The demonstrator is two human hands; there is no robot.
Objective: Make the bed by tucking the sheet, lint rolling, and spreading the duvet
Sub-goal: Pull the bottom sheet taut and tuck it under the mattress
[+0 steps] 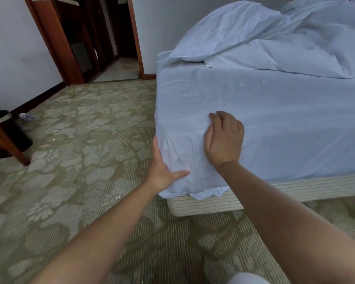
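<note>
While the wide lens is bending the room's edges, both hands are working at the near corner of the bed in the middle of the frame, where the pale blue sheet (275, 124) is lying stretched over the mattress and bunching into wrinkles at that corner. The left hand (162, 169) is pressing flat against the corner's side with fingers straight and thumb spread across the cloth; its fingertips are disappearing behind the corner's edge. The right hand (223, 138) is resting on the sheet just right of it, fingers bent onto a fold, though whether they are pinching the cloth or only pushing it is hard to tell. A loose scrap of sheet is hanging out over the striped bed base (213, 203) at lower centre. The duvet (285, 37) is lying heaped at the upper right, partly cut off by the frame. At the left edge a dark bin (10, 130) is sitting half hidden behind a wooden leg (6, 142), and the doorway (119, 37) at the upper left is too dim to read
</note>
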